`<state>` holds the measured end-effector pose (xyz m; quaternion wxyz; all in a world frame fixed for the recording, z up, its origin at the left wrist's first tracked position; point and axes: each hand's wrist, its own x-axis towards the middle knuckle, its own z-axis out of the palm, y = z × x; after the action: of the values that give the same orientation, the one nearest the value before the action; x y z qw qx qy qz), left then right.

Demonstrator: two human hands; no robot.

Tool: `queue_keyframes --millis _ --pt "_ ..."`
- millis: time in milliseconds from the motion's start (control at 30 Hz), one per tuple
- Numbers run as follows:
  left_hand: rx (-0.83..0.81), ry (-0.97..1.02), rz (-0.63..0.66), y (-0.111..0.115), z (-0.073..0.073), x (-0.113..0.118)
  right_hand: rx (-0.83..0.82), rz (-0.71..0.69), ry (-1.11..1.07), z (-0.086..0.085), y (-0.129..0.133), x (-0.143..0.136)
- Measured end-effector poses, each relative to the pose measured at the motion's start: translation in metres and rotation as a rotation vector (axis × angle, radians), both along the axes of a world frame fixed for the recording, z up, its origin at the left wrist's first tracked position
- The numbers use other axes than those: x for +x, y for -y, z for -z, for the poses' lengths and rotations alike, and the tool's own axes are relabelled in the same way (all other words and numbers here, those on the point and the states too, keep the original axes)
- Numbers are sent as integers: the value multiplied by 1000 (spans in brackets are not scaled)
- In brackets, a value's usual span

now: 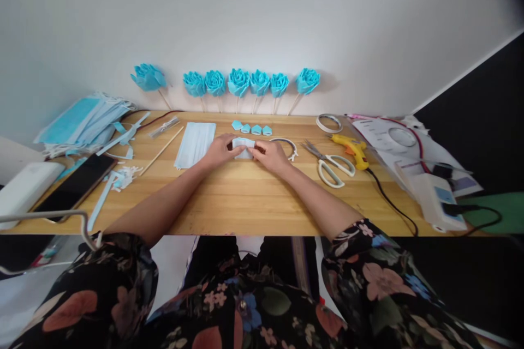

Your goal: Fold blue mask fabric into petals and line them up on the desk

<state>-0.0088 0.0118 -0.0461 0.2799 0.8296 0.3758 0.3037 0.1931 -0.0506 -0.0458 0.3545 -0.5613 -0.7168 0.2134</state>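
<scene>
Between both hands, low over the wooden table, is a small pale blue piece of fabric [244, 147]. My left hand [221, 151] pinches its left side. The right edge is pinched by my right hand [270, 156]. Just beyond the fabric, several small folded blue pieces [256, 130] lie in a row. A pleated light blue sheet [195, 144] lies flat beside my left hand. Partly behind my right hand is a ring-shaped item [292, 148]. Several blue fabric flowers [238, 83] on thin sticks lean against the wall.
Scissors [329, 166], a yellow glue gun [351, 150] with a cord and a tape roll [328, 123] are on the right, near a power strip [438, 202]. A mask stack [84, 120], a phone [77, 188], a wooden stick [161, 151] and scraps [123, 178] occupy the left.
</scene>
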Motion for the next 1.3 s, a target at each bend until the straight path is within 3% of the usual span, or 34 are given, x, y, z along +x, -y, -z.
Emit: queue_keyframes --millis 333,900,1300 --pt "-28 48 -6 5 0 1 -2 7 -48 -6 3 -3" --pt "66 97 26 1 2 -1 46 65 -48 -12 3 -3" --pt "98 125 44 1 1 0 70 76 -176 1 -4 1"
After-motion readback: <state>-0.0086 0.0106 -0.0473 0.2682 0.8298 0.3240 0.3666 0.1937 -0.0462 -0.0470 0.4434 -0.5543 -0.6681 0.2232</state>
